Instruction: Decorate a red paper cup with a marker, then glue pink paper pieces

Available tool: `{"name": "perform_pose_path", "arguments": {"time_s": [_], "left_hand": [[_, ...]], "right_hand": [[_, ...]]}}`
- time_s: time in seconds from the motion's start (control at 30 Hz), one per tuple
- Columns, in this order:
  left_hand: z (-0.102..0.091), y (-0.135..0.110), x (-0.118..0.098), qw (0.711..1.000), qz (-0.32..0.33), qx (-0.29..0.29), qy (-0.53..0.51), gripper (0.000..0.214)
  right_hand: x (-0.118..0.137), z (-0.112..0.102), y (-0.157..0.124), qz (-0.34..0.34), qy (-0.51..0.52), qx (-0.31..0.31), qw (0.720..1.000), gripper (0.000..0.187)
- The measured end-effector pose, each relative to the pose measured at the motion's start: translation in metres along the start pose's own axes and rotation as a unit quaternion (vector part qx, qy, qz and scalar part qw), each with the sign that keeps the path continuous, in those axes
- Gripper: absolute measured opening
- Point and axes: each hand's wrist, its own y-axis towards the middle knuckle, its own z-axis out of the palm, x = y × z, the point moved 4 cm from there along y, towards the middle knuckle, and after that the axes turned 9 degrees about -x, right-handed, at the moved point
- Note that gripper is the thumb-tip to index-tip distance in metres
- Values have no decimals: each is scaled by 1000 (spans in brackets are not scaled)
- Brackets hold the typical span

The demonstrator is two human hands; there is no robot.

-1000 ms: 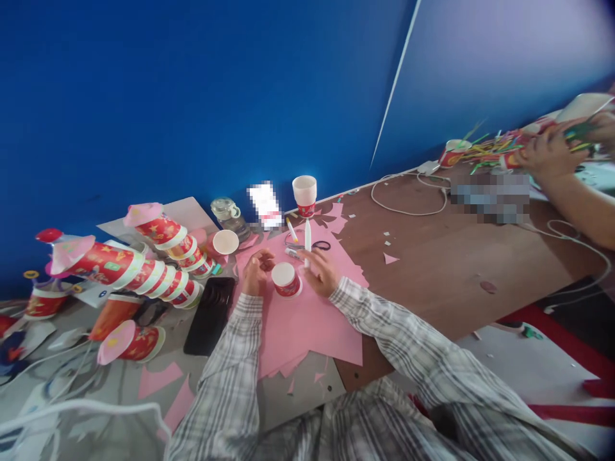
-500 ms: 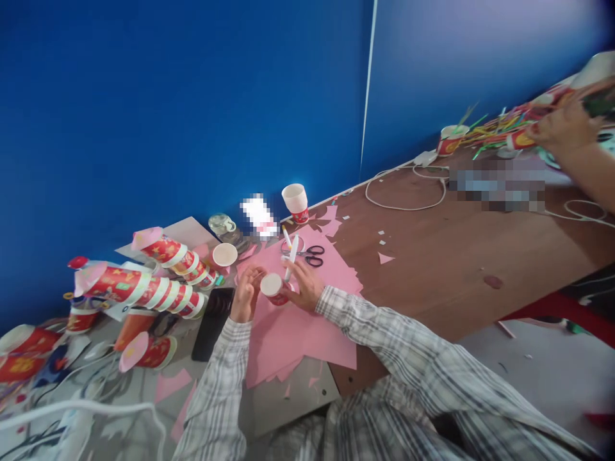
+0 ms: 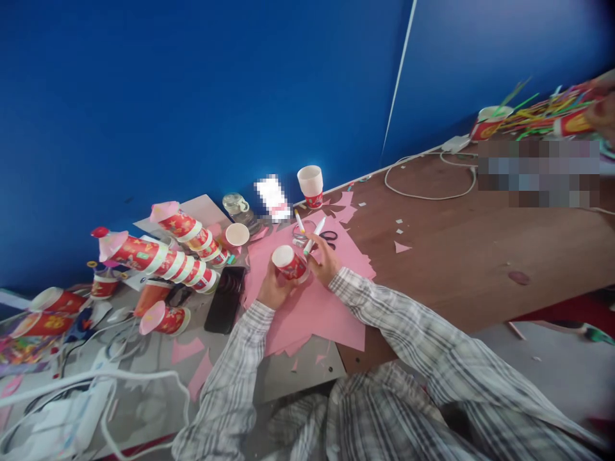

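Observation:
My left hand [image 3: 273, 291] is closed around a small red paper cup [image 3: 289, 262], lifted off the pink paper sheet [image 3: 307, 307] and tilted with its white bottom facing up-left. My right hand [image 3: 325, 261] grips a white marker pen [image 3: 314, 235] whose tip points at the cup's side. Both sleeves are grey plaid. Black scissors [image 3: 330, 237] and a second marker [image 3: 299, 221] lie just beyond my hands on the pink paper.
Stacked red cup towers with pink cone tops [image 3: 158, 259] lie to the left beside a black phone [image 3: 227, 299]. A white-inside cup [image 3: 311, 184] stands by the blue wall. White cables [image 3: 427, 186] cross the brown table [image 3: 456, 256]. Another person's hand [image 3: 606, 112] holds coloured sticks far right.
My left hand has taken hold of the cup and lifted it off the pink paper. My right hand has brought the marker against the cup. The camera view has shifted.

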Motion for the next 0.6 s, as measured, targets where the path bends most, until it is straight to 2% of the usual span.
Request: {"name": "perform_pose_path", "arguments": {"time_s": [0.13, 0.3, 0.43, 0.6], "left_hand": [[4, 4, -17, 998, 57, 19, 1, 72], [5, 7, -10, 997, 59, 47, -4, 73], [3, 8, 4, 997, 47, 57, -15, 86], [5, 2, 11, 994, 75, 71, -43, 111]], "right_hand": [[-5, -6, 1, 2, 30, -51, 998, 36], [-8, -3, -3, -1, 53, -34, 998, 35], [0, 3, -9, -57, 36, 9, 998, 41], [4, 5, -13, -101, -6, 24, 995, 46]]}}
